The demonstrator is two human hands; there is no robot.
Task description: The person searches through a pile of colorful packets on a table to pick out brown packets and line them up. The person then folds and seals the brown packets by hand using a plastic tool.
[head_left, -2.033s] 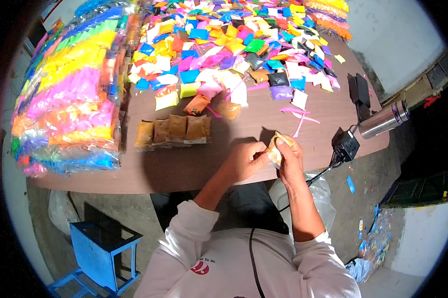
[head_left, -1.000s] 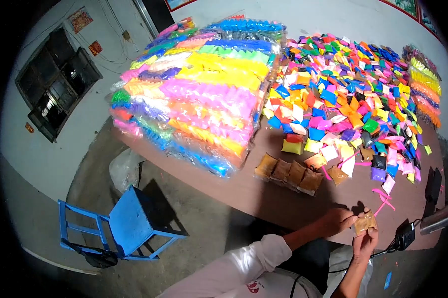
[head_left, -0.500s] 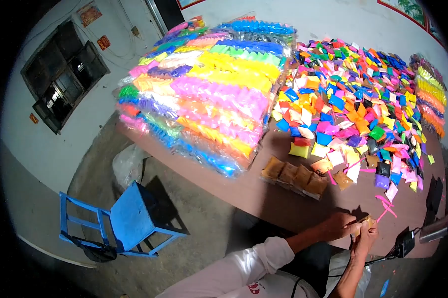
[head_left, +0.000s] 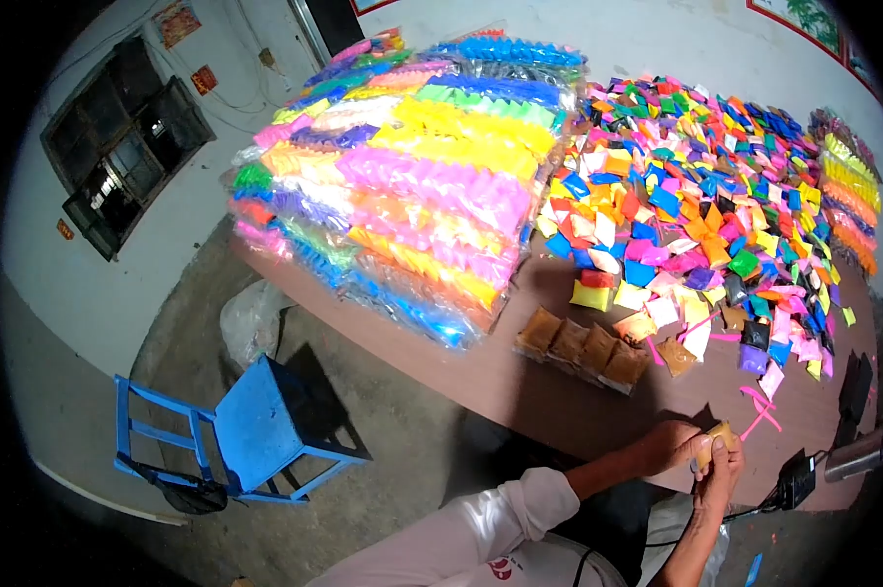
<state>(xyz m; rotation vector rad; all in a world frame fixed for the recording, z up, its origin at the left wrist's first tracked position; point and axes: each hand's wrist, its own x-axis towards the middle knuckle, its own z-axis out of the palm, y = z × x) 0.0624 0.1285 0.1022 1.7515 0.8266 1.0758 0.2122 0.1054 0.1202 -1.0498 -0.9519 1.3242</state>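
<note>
A small tan-brown packet [head_left: 714, 443] is held up over the table's front edge. My right hand [head_left: 720, 476] grips it from below, thumb pressed against its face. My left hand [head_left: 670, 446] is closed at the packet's left side, its fingertips at the packet's edge and partly hidden. Farther up the table, a row of several similar brown packets [head_left: 581, 348] stands side by side in clear wrapping. A single brown packet [head_left: 676, 356] lies just right of that row. Pink strips [head_left: 760, 411] lie on the table beyond my right hand.
A big heap of multicoloured packets [head_left: 696, 196] covers the table's far right. Plastic-wrapped bundles [head_left: 431, 176] are stacked at the left, more [head_left: 847, 196] at the far right edge. A black device with a cable [head_left: 798, 479] sits near my right arm. A blue chair [head_left: 255, 430] stands on the floor.
The brown packet has been turned and shows more of its face above my fingers. My left hand has shifted slightly. The row and the heap are unchanged.
</note>
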